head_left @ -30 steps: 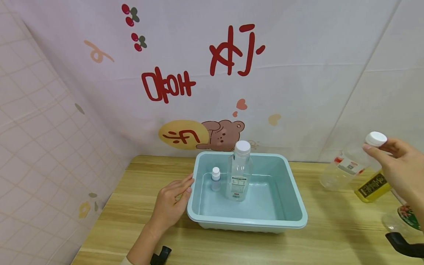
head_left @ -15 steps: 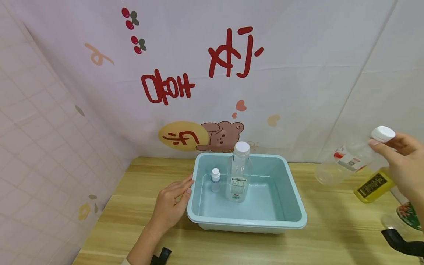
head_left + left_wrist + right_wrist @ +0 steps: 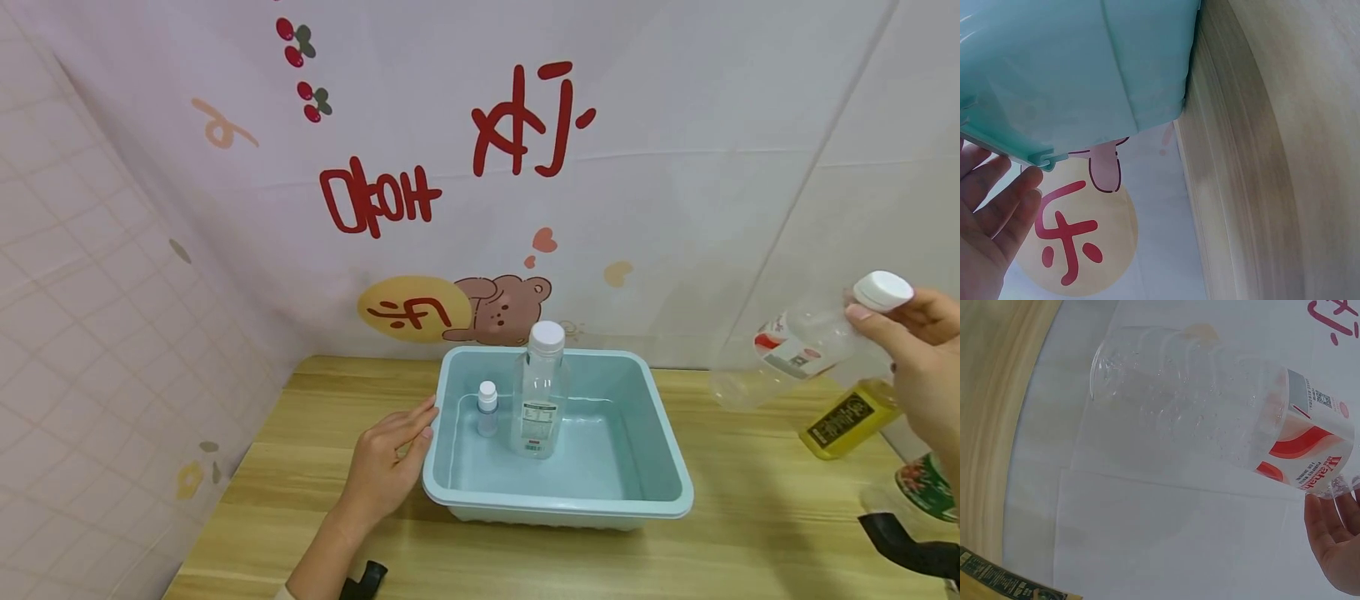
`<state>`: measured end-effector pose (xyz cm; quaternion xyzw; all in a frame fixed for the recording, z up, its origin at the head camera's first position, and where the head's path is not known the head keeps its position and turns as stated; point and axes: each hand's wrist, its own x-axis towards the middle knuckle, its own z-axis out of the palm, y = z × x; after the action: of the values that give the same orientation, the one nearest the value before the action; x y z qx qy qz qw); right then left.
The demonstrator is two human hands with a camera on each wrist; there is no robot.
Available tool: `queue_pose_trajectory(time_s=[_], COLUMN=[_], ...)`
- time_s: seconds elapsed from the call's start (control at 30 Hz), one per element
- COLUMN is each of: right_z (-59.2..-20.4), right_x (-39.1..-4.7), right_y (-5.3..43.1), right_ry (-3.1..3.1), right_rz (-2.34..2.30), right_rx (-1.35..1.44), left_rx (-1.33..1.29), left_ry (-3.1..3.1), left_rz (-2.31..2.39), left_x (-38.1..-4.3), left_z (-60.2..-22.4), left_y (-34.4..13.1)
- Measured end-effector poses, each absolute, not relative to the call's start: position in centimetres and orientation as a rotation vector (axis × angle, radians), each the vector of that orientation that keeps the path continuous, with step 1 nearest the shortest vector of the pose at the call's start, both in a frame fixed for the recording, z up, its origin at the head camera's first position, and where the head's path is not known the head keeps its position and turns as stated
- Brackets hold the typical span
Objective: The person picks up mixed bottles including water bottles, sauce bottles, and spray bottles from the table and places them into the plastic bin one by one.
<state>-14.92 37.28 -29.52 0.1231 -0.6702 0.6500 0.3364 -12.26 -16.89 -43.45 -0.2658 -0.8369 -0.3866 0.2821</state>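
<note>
My right hand (image 3: 926, 358) grips a large clear plastic water bottle (image 3: 798, 346) by its neck, just under the white cap. The bottle slants, its base pointing left, raised over the table; its red and white label shows in the right wrist view. My left hand (image 3: 386, 458) touches the left rim of a light blue plastic basin (image 3: 570, 504) with its fingertips, and the left wrist view has the fingers (image 3: 1013, 209) at the rim from outside. Inside the basin stand a clear bottle with a white cap (image 3: 536, 417) and a small white-capped bottle (image 3: 487, 412).
A yellow bottle with a dark label (image 3: 847, 421) lies tilted on the wooden table (image 3: 735, 533) below my right hand. Nearer me at the right edge is a clear container with a green and red label (image 3: 926, 487). A printed cloth (image 3: 675, 208) hangs behind the table.
My right hand has lifted the water bottle up and to the right, and the bottle now slants more. My left hand has stayed at the basin's rim.
</note>
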Motion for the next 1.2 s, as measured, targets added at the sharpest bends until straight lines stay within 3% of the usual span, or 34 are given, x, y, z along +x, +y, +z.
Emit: queue_pose_trajectory(time_s=[0.4, 0.87, 1.2], right_z=[-27.9, -26.1, -25.1], right_x=[-15.0, -14.7, -14.8], right_y=[34.9, 32.2, 30.2], right_ry=[-1.555, -1.629, -1.558], right_rz=[1.863, 1.811, 1.918], right_rx=[0.503, 0.385, 0.511], left_rx=[-0.717, -0.720, -0.729], left_ry=[-2.218, -2.210, -2.200], left_rz=[-1.031, -1.026, -1.026], left_x=[-12.2, -12.3, -12.3], left_z=[-43.4, -43.5, -43.4], left_y=[-16.8, -16.8, -16.7])
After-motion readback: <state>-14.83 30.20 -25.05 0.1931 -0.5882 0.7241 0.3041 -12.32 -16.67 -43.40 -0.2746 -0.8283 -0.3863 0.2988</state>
